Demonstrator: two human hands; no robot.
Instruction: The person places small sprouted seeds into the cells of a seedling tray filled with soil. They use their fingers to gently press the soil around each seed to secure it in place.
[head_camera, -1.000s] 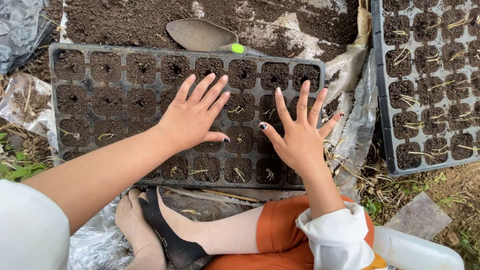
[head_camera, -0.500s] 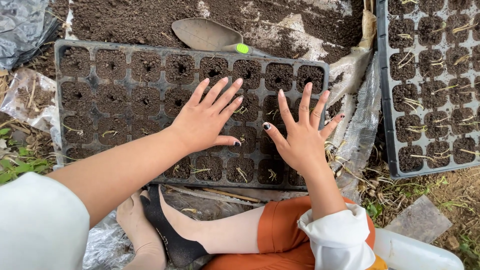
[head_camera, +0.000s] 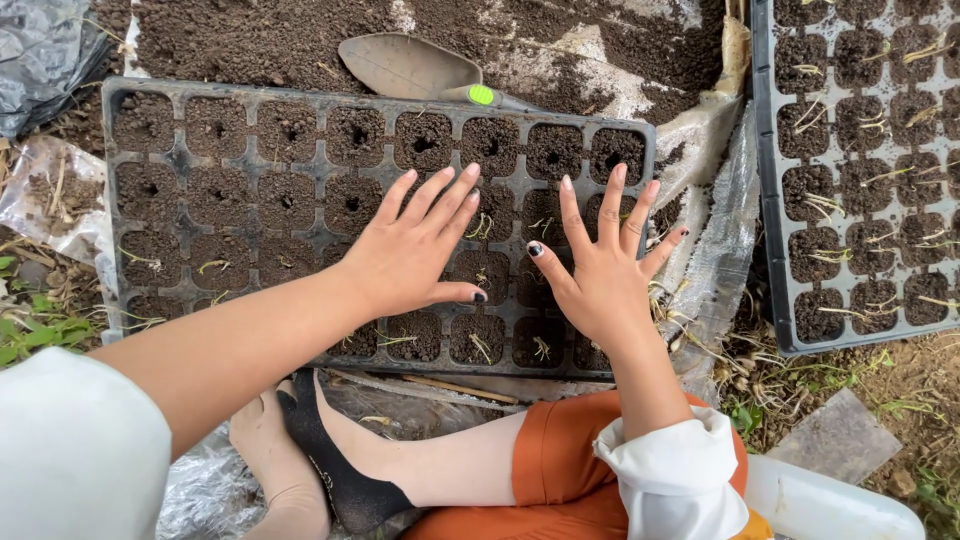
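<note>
A black plastic seedling tray (head_camera: 170, 158) with soil-filled cells lies in front of me on the ground. My left hand (head_camera: 405, 255) rests flat on the tray's middle cells, fingers spread, palm down. Just to its right, my right hand (head_camera: 600, 265) also lies flat with fingers apart, over the tray's right-hand cells. Neither hand holds anything. Small pale seedlings (head_camera: 480, 346) stick out of the near-row cells and the cells between my hands. The cells under my palms are hidden.
A grey trowel (head_camera: 410, 68) with a green-tipped handle lies on loose soil behind the tray. A second black tray (head_camera: 762, 200) with seedlings stands at the right. Plastic sheeting (head_camera: 715, 260), a white container (head_camera: 830, 505) and my folded legs are near me.
Both hands have stayed flat on the tray. My left hand has shifted slightly right and nearer; the view has moved a little.
</note>
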